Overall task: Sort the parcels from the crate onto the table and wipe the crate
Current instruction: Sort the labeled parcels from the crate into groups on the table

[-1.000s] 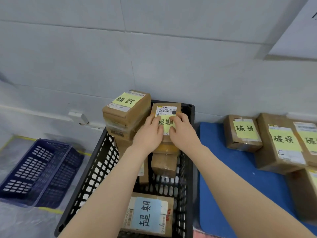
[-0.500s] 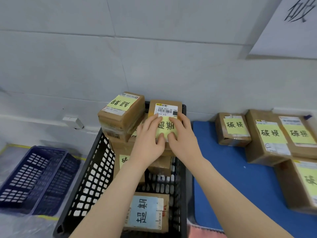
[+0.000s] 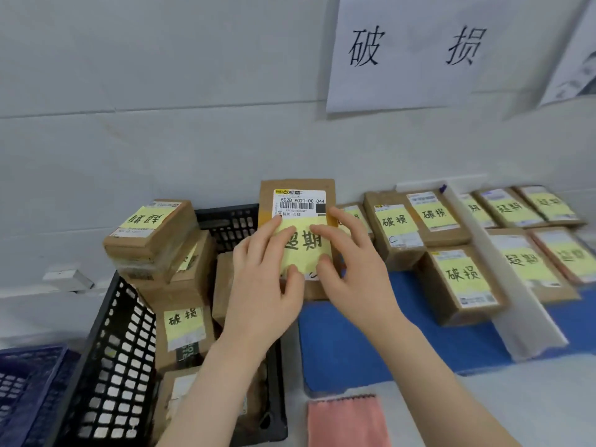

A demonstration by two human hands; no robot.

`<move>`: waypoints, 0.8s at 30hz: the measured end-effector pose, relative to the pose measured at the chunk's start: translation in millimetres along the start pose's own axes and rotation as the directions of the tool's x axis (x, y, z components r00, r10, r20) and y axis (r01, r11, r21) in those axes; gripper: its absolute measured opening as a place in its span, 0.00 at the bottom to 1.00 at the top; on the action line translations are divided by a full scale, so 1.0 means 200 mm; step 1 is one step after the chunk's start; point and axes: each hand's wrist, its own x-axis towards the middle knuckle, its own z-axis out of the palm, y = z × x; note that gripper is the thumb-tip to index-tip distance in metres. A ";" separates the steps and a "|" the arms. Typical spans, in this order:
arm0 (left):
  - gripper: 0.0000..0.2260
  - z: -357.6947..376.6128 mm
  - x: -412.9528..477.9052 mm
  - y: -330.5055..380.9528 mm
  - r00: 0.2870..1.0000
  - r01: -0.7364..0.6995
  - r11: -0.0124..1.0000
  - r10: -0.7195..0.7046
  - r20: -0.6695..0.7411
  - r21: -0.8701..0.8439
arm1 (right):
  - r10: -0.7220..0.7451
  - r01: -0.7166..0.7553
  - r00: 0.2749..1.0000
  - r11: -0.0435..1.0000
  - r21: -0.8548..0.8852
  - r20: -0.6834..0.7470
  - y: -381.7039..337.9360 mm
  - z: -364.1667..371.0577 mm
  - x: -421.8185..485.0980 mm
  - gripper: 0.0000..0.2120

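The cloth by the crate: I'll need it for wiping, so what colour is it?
The cloth is pink, with a zigzag-cut top edge; the head view shows it, at the bottom.

Left hand (image 3: 258, 285), right hand (image 3: 358, 269) — both hold one parcel (image 3: 300, 201).

Matt brown cardboard parcel (image 3: 298, 185), yellow paper note (image 3: 303, 243), perforated black plastic crate (image 3: 106, 359), pink cloth (image 3: 348, 421)

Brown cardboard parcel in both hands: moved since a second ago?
Yes, rightward: the parcel was inside the far rim of the black plastic crate, now past its right rim toward the blue mat.
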 end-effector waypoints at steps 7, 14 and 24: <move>0.23 0.24 -0.13 0.51 0.998 -0.067 0.997 0.067 0.000 -0.044 | 0.009 -0.012 0.997 0.999 -0.040 -0.076 0.17 -0.52 -0.24 0.18; 0.23 0.54 -0.32 1.06 0.997 -0.071 0.992 0.070 -0.014 -0.101 | -0.007 0.001 0.996 0.998 -0.067 -0.090 0.40 -1.08 -0.51 0.18; 0.23 0.79 -0.37 1.50 0.993 -0.116 0.983 0.117 -0.003 -0.143 | -0.002 -0.011 0.989 0.996 -0.090 -0.146 0.60 -1.53 -0.65 0.18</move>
